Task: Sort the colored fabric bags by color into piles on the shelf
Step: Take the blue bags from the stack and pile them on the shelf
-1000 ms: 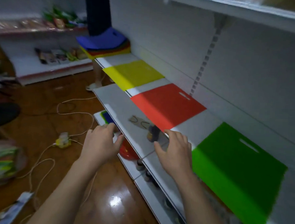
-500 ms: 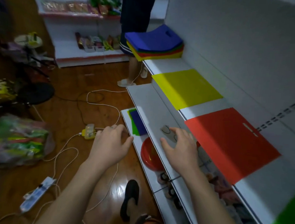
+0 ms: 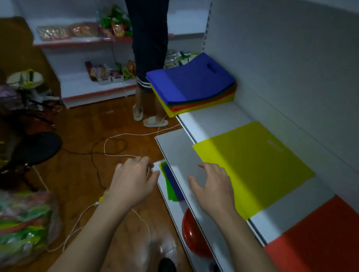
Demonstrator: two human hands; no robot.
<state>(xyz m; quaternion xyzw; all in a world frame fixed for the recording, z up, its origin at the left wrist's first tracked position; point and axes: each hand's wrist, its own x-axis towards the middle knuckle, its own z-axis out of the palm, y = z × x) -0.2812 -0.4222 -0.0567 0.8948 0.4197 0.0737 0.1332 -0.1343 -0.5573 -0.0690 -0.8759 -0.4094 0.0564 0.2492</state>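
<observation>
both hands, left (image 3: 132, 182) and right (image 3: 212, 185), hover empty with fingers spread beside the yellow bag (image 3: 253, 168).

No writing, label, brand or number can be read anywhere in the view. The packets on the far shelves (image 3: 80, 31) are printed in bright colours, but they are too blurred and small to make out any words. The fabric bags (image 3: 193, 85) are plain.

Matt cloth bags (image 3: 253, 165); glossy wood floor (image 3: 88, 132); smooth shelf (image 3: 216, 117).
</observation>
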